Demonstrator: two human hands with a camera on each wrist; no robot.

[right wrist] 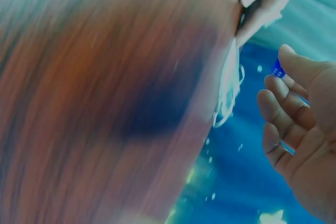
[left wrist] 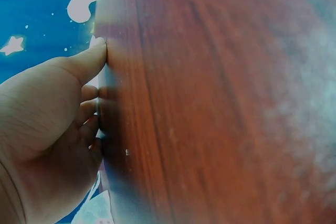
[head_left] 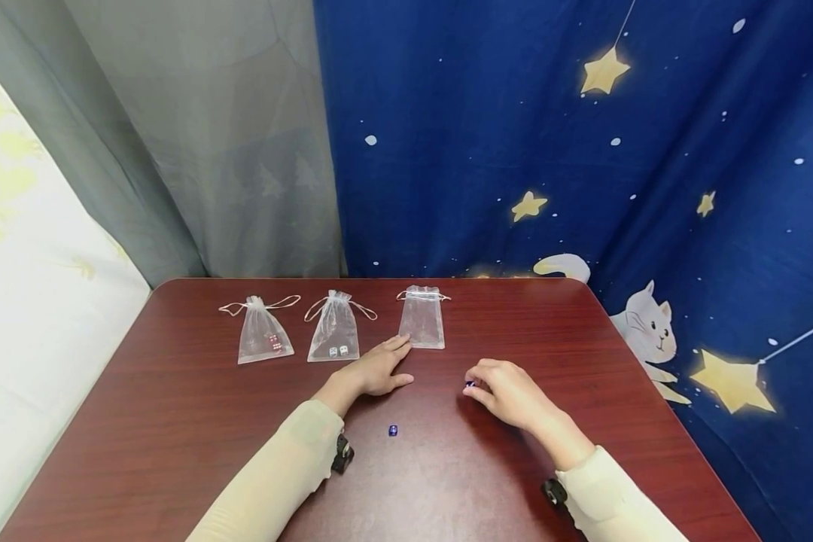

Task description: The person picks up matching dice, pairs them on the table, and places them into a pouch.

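Note:
Between the thumb and fingers of my right hand (head_left: 511, 393) a blue die (right wrist: 277, 69) with white pips is pinched, above the right-centre of the table. My left hand (head_left: 379, 367) lies low on the table, fingers extended, fingertips at the lower left corner of a flat sheer drawstring bag (head_left: 423, 324). Nothing shows inside that bag. A second blue die (head_left: 393, 430) sits on the table nearer to me, below the left hand. In the left wrist view, the left thumb (left wrist: 94, 61) and fingers appear stretched out against the tabletop.
Left of the flat bag lie two more sheer bags with tied necks: one (head_left: 324, 331) with white dice (head_left: 339, 351), the other (head_left: 249, 339) with red dice (head_left: 274, 342). The reddish-brown table (head_left: 176, 452) ends at a blue star-patterned curtain (head_left: 447, 150) and a grey one.

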